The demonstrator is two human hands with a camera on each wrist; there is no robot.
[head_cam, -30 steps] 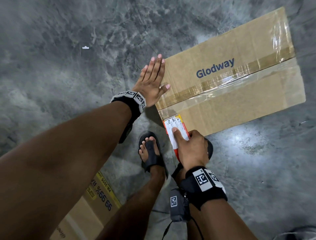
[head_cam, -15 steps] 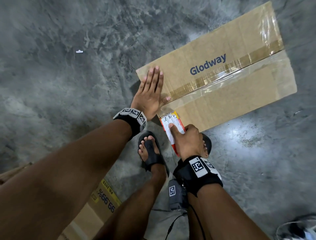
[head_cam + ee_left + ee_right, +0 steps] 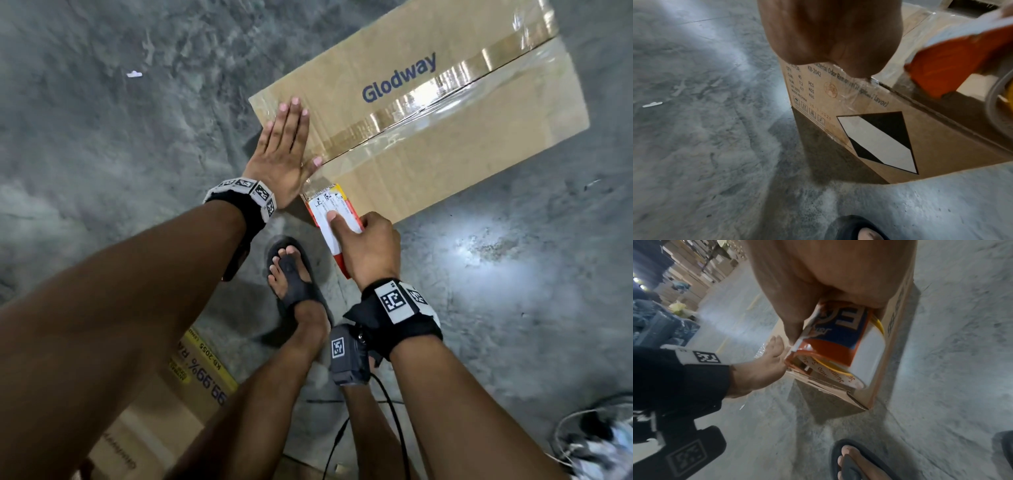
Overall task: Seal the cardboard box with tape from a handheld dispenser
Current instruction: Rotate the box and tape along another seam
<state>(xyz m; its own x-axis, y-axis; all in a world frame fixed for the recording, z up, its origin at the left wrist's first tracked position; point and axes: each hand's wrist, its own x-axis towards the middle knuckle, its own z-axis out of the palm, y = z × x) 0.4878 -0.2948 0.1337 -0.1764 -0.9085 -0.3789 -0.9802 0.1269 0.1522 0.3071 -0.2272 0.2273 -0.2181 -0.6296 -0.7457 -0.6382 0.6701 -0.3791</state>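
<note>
A brown "Glodway" cardboard box [image 3: 462,144] stands on the concrete floor, its flaps closed with glossy clear tape [image 3: 411,109] along the centre seam. My left hand [image 3: 284,150] lies flat on the box top at its near left corner, fingers straight. My right hand [image 3: 366,246] grips an orange and white tape dispenser [image 3: 334,216], its head against the box's near end at the seam. In the left wrist view the dispenser [image 3: 953,65] sits over the box's end face [image 3: 879,138], where clear tape hangs over the edge. The right wrist view shows the tape roll [image 3: 849,356] under my palm.
My sandalled foot [image 3: 291,274] stands on the floor just below the box's near end. Another printed carton [image 3: 164,404] lies at lower left under my arm. A pale scrap [image 3: 134,73] lies on the floor at upper left. A bundle of cables and plastic [image 3: 596,442] sits at lower right.
My left hand slid from the box's edge fully onto its top and lies flat. The right hand with the dispenser stayed at the near end of the seam. The head view shifted.
</note>
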